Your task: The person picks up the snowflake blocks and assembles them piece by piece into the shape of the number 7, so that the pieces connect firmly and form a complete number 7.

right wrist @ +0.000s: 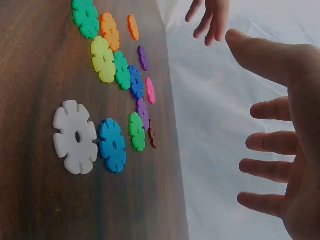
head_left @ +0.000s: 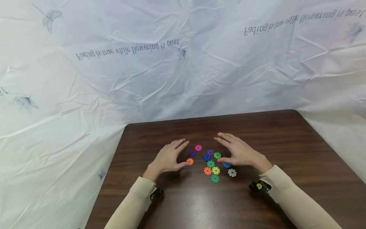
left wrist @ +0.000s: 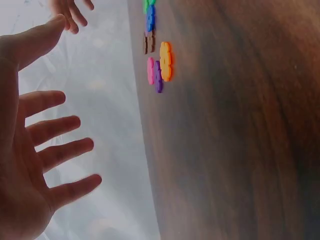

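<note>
Several flower-shaped plastic discs with notched rims lie loosely spread on a dark wooden table. My left hand [head_left: 167, 158] is held over the left side of the group, fingers spread, its thumb near an orange disc [head_left: 191, 163]. A pink disc [head_left: 197, 148] and a dark purple disc [head_left: 192, 154] lie beyond that thumb. On the other side my right hand [head_left: 241, 152] has its fingers extended and nothing in its grasp. Its thumb partly covers a blue disc [right wrist: 106, 145] in the head view. Close by is a white disc [right wrist: 67, 150].
Between the hands lie a yellow disc [right wrist: 100, 65], a second orange disc [head_left: 206, 172], green ones such as the nearest green disc [head_left: 213, 180], and a brown disc [right wrist: 153, 140]. A white printed sheet [head_left: 171, 82] hangs behind the table [head_left: 188, 203].
</note>
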### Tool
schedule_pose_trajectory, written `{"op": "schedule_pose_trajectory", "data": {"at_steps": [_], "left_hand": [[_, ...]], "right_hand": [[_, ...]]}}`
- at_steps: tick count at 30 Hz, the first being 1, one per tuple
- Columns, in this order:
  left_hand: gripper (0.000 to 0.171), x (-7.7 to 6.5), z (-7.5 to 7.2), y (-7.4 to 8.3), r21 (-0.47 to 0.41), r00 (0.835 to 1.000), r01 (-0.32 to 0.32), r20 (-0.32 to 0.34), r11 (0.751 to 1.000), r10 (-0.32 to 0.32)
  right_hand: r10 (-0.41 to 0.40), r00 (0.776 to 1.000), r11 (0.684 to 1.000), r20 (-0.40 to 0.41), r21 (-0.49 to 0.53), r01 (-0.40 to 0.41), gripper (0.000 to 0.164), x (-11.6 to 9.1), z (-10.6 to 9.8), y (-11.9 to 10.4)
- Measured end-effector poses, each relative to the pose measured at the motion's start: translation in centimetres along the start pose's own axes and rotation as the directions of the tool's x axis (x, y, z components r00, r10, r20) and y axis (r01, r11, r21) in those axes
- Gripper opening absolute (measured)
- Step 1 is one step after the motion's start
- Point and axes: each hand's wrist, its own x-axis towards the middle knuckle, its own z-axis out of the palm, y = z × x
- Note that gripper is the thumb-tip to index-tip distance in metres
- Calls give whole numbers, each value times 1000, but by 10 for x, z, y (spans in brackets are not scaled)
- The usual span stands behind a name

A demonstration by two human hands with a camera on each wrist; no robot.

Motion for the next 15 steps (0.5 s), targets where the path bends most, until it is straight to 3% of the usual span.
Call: {"op": "schedule_pose_trajectory", "data": {"at_steps": [15], "left_hand": [[68, -2, 14, 3, -100, 998, -5, 60, 995, 11]], "right_hand": [[-54, 998, 998, -21, 35, 55, 71, -4, 17, -1]]}}
